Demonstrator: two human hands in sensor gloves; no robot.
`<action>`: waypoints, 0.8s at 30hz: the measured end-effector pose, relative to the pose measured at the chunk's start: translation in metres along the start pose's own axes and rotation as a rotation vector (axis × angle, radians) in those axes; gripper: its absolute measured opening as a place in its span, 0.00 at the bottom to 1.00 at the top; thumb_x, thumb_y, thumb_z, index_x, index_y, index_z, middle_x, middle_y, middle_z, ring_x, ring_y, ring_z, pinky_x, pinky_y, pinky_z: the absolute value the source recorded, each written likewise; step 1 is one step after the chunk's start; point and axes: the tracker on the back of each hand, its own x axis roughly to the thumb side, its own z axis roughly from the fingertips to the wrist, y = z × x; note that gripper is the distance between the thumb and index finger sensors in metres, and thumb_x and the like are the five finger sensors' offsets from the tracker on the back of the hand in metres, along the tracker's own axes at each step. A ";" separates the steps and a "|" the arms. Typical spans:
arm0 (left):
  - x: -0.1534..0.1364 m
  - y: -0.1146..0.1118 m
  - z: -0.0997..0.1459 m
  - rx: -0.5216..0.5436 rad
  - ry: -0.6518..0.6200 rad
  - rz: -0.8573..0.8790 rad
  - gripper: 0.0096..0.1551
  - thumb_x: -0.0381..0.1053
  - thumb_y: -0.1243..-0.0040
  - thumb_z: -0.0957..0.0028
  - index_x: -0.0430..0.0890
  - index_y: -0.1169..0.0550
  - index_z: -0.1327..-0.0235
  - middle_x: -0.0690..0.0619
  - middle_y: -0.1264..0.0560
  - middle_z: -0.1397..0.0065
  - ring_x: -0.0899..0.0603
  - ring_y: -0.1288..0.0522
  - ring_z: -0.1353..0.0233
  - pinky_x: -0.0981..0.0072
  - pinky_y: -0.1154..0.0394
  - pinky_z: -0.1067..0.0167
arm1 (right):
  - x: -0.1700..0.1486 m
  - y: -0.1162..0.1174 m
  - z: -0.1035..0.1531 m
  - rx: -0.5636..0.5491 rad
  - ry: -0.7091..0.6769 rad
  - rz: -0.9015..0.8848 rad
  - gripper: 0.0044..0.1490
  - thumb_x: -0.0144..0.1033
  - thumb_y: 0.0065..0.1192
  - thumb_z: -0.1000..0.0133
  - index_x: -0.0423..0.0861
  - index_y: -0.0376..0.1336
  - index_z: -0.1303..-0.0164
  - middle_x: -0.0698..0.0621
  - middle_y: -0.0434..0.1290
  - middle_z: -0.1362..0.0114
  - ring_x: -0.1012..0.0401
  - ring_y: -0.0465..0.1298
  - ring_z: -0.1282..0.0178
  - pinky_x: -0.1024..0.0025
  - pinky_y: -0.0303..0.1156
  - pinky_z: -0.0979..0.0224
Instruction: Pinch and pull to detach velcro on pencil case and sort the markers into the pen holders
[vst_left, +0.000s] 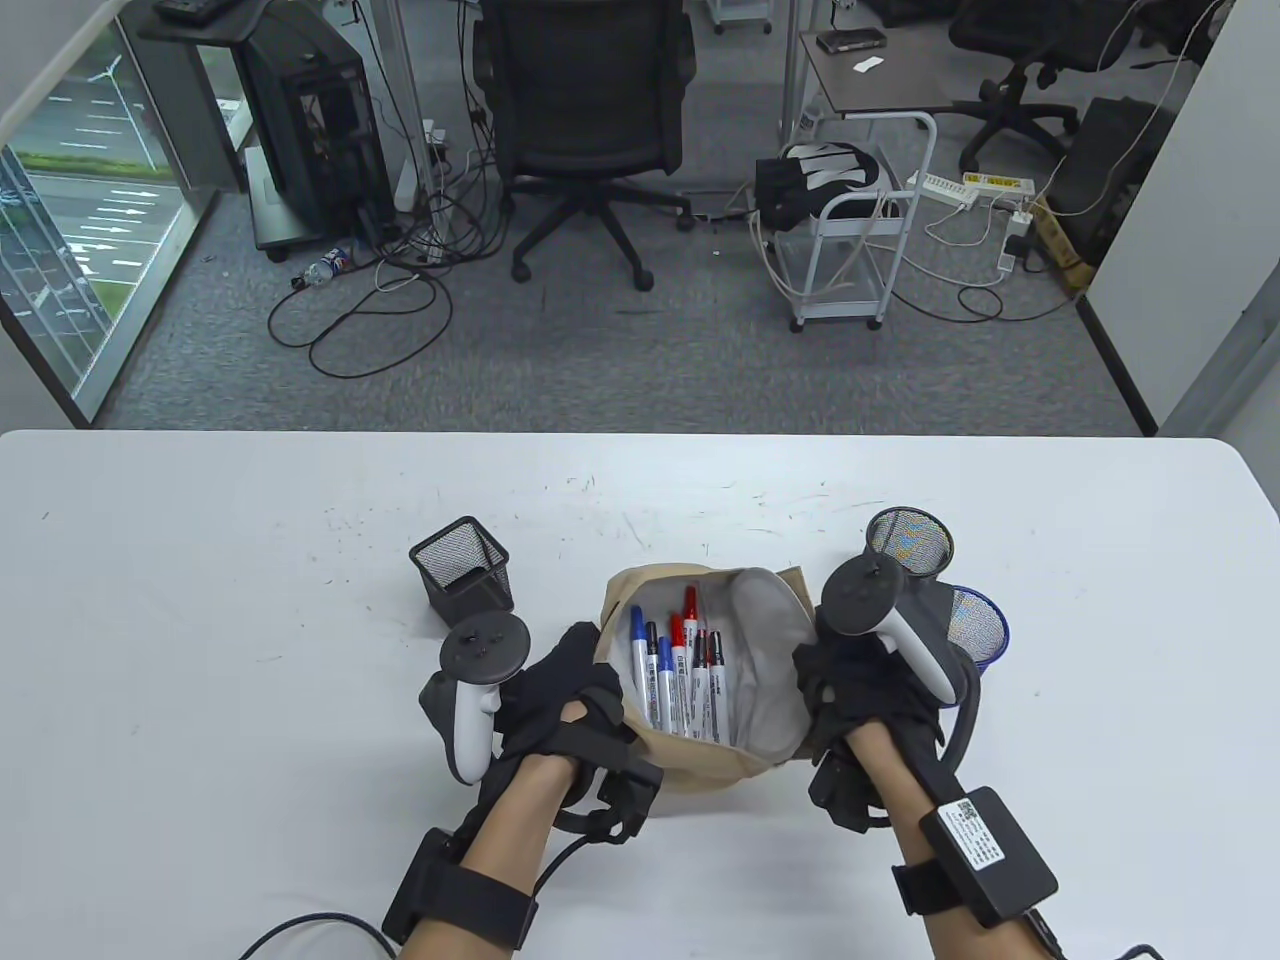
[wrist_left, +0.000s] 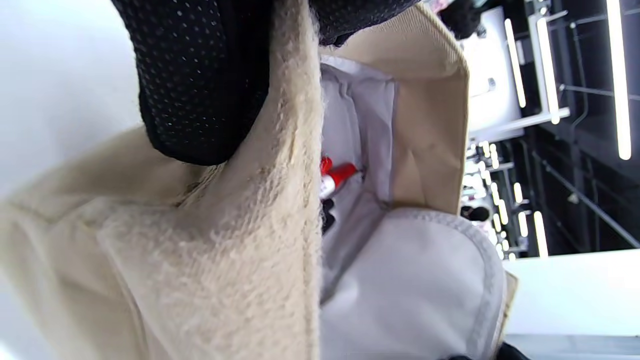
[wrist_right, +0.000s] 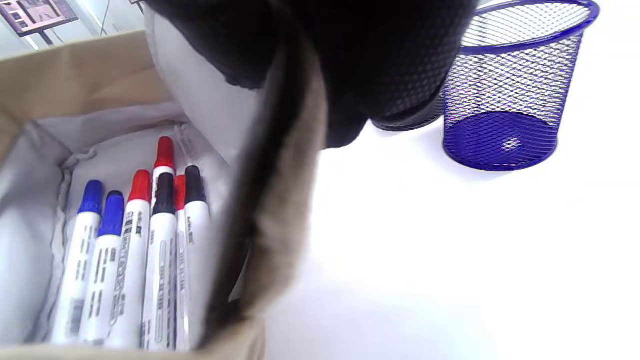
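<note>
A tan pencil case (vst_left: 778, 585) with grey lining lies spread wide between my hands on the white table (vst_left: 200, 560). Several white markers (vst_left: 678, 680) with blue, red and black caps lie inside it (wrist_right: 130, 250). My left hand (vst_left: 575, 680) grips the case's left edge; its fuzzy velcro strip (wrist_left: 260, 240) fills the left wrist view. My right hand (vst_left: 835, 680) grips the right edge (wrist_right: 280, 200). A square black mesh holder (vst_left: 462, 580) stands to the left. A round black mesh holder (vst_left: 908, 543) and a round blue one (wrist_right: 510, 90) stand to the right.
Beyond the table's far edge are an office chair (vst_left: 590, 130), a white cart (vst_left: 850, 250), a computer tower (vst_left: 310, 120) and loose cables on grey carpet. Cables trail from my wrists near the table's front edge.
</note>
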 end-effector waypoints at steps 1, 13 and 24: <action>-0.002 0.000 -0.002 -0.016 0.003 -0.023 0.38 0.37 0.43 0.44 0.35 0.37 0.18 0.28 0.31 0.22 0.26 0.20 0.34 0.56 0.09 0.55 | -0.003 0.000 -0.002 0.011 0.008 -0.005 0.35 0.33 0.74 0.47 0.37 0.65 0.29 0.41 0.83 0.39 0.51 0.87 0.56 0.60 0.81 0.54; -0.033 -0.016 -0.026 -0.092 0.090 -0.159 0.37 0.39 0.43 0.43 0.35 0.35 0.18 0.29 0.29 0.23 0.27 0.20 0.33 0.56 0.10 0.55 | -0.019 0.024 -0.034 0.125 0.052 0.041 0.36 0.32 0.74 0.48 0.38 0.66 0.29 0.40 0.82 0.38 0.52 0.87 0.56 0.60 0.81 0.54; -0.041 -0.028 -0.016 -0.025 -0.009 -0.083 0.38 0.48 0.42 0.40 0.36 0.35 0.18 0.29 0.29 0.23 0.29 0.19 0.34 0.59 0.10 0.55 | 0.001 0.007 -0.011 0.037 -0.024 0.021 0.44 0.41 0.78 0.50 0.40 0.62 0.25 0.38 0.76 0.29 0.47 0.83 0.43 0.53 0.78 0.47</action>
